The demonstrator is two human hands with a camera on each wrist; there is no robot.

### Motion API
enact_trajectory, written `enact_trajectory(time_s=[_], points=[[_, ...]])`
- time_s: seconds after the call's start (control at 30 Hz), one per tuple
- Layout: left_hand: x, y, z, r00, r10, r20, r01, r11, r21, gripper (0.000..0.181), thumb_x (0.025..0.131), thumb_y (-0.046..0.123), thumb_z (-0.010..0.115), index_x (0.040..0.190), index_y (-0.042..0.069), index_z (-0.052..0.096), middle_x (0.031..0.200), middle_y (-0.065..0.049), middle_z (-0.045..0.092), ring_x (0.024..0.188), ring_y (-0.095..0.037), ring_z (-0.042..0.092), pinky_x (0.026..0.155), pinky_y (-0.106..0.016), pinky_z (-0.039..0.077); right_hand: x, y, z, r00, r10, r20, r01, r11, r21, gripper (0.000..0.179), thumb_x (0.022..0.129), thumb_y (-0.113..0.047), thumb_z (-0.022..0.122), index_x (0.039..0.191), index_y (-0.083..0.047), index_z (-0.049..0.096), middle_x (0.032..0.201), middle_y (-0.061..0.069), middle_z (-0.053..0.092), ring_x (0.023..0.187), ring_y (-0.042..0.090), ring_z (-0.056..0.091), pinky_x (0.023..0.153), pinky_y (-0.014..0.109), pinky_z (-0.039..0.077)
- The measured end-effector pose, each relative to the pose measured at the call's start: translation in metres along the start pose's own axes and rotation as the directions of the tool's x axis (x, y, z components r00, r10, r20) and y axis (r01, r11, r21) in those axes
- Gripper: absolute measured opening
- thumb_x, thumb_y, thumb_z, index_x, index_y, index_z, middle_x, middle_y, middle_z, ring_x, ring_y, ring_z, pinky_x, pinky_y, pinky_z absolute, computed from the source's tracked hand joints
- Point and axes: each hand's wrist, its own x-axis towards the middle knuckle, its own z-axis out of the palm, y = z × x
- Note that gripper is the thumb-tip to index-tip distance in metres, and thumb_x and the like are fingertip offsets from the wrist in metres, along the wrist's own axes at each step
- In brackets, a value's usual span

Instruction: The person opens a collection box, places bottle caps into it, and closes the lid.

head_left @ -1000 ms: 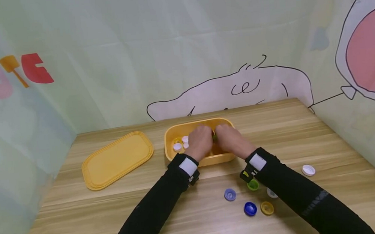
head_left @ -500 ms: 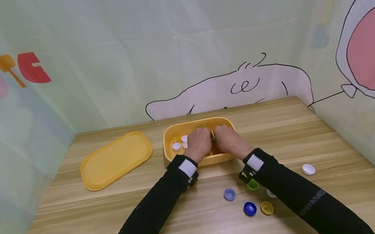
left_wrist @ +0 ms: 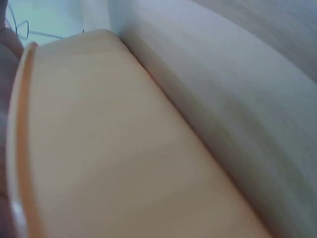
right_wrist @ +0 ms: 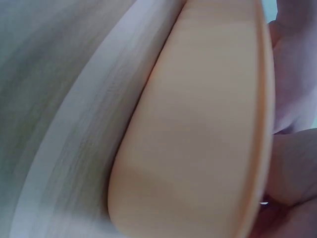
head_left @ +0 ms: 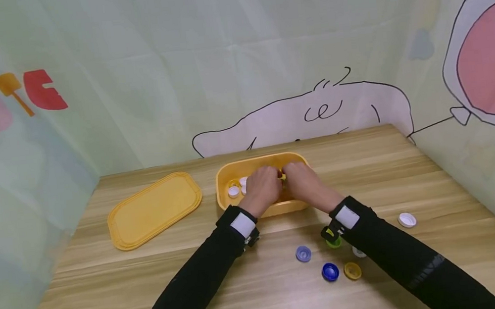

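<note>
An orange plastic box (head_left: 244, 213) stands near the far side of the table, with several white bottle caps (head_left: 233, 192) and a yellow cap (head_left: 233, 183) in its left part. My left hand (head_left: 263, 189) and right hand (head_left: 302, 184) reach in over its near wall, knuckles close together and fingers curled. A small yellow-green bottle cap (head_left: 283, 176) shows in the gap between them, and both hands seem to pinch it. The fingertips are mostly hidden. In the right wrist view, fingers (right_wrist: 294, 168) are bent behind the box rim (right_wrist: 265, 114).
A yellow lid (head_left: 154, 210) lies flat left of the box. On the table nearer me are a light-blue cap (head_left: 303, 254), a dark-blue cap (head_left: 330, 272), a gold cap (head_left: 352, 270), a green cap (head_left: 334, 242) partly under the right wrist, and white caps (head_left: 407, 219) further right.
Both hands stay together over the box. The piece between them showed green before and shows more yellow now. The right wrist has shifted slightly to the right.
</note>
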Motion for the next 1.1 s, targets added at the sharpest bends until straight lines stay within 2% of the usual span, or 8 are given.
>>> enact_trajectory(time_s=[0.1,0.2,0.3,0.4,0.67,0.8,0.9,1.1], points=[[-0.009,0.001,-0.007,0.993,0.101,-0.058,-0.100,0.995,0.021,0.013,0.095,0.014,0.064,0.091,0.009,0.075,0.083,-0.004,0.063,0.074,-0.018,0.061,0.055,-0.030,0.048,-0.010,-0.002,-0.005,0.993,-0.048,-0.108,0.049,0.999,0.013,0.009,0.085,0.008,0.061,0.083,0.004,0.069,0.077,0.012,0.063,0.070,0.027,0.060,0.064,0.041,0.052],[-0.020,0.005,-0.016,0.973,0.207,-0.105,-0.205,0.978,0.029,0.014,0.096,0.016,0.067,0.100,0.007,0.076,0.089,-0.005,0.065,0.080,-0.018,0.062,0.065,-0.028,0.051,-0.024,-0.002,-0.011,0.980,-0.095,-0.174,0.100,0.995,0.019,0.011,0.084,0.011,0.061,0.087,0.005,0.070,0.081,0.014,0.064,0.071,0.029,0.061,0.065,0.043,0.053],[-0.035,0.012,-0.024,0.953,0.282,-0.106,-0.280,0.959,0.035,0.018,0.097,0.020,0.068,0.107,0.007,0.076,0.093,-0.005,0.066,0.082,-0.017,0.061,0.070,-0.027,0.050,-0.041,-0.003,-0.016,0.973,-0.131,-0.191,0.139,0.990,0.027,0.011,0.083,0.014,0.063,0.087,0.005,0.069,0.078,0.012,0.061,0.068,0.027,0.059,0.062,0.040,0.052],[-0.054,0.019,-0.033,0.946,0.315,-0.073,-0.313,0.949,0.028,0.021,0.098,0.023,0.068,0.111,0.009,0.074,0.096,-0.003,0.066,0.085,-0.016,0.060,0.075,-0.026,0.048,-0.059,-0.008,-0.021,0.976,-0.143,-0.165,0.153,0.987,0.051,0.011,0.084,0.014,0.068,0.088,0.004,0.069,0.077,0.008,0.060,0.067,0.022,0.057,0.062,0.035,0.052],[-0.098,0.023,-0.047,0.951,0.302,-0.064,-0.306,0.950,-0.060,0.019,0.096,0.022,0.071,0.113,0.013,0.074,0.108,-0.001,0.066,0.097,-0.014,0.062,0.082,-0.024,0.052,-0.093,-0.025,-0.037,0.981,-0.184,-0.064,0.191,0.974,0.121,0.023,0.080,0.016,0.073,0.097,0.001,0.074,0.087,0.007,0.067,0.075,0.017,0.063,0.067,0.029,0.057],[-0.117,0.021,-0.044,0.960,0.281,0.015,-0.277,0.952,-0.129,0.022,0.094,0.021,0.074,0.114,0.012,0.073,0.108,-0.001,0.066,0.094,-0.012,0.062,0.079,-0.024,0.052,-0.108,-0.027,-0.041,0.970,-0.240,0.029,0.234,0.963,0.134,0.030,0.076,0.017,0.075,0.100,-0.001,0.074,0.094,0.008,0.070,0.080,0.019,0.066,0.068,0.029,0.057],[-0.130,0.019,-0.040,0.958,0.268,0.106,-0.251,0.956,-0.154,0.026,0.093,0.023,0.075,0.116,0.012,0.072,0.110,-0.001,0.065,0.095,-0.012,0.062,0.078,-0.025,0.052,-0.116,-0.030,-0.041,0.963,-0.225,0.150,0.201,0.966,0.160,0.027,0.077,0.010,0.080,0.101,-0.001,0.073,0.097,0.010,0.070,0.082,0.021,0.066,0.068,0.030,0.056],[-0.147,0.019,-0.032,0.942,0.254,0.219,-0.221,0.961,-0.165,0.032,0.091,0.023,0.077,0.119,0.009,0.070,0.112,-0.003,0.066,0.095,-0.011,0.064,0.077,-0.026,0.053,-0.125,-0.036,-0.037,0.937,-0.072,0.342,0.013,0.985,0.173,0.026,0.082,-0.006,0.083,0.104,0.001,0.071,0.097,0.008,0.066,0.086,0.022,0.065,0.074,0.038,0.056]])
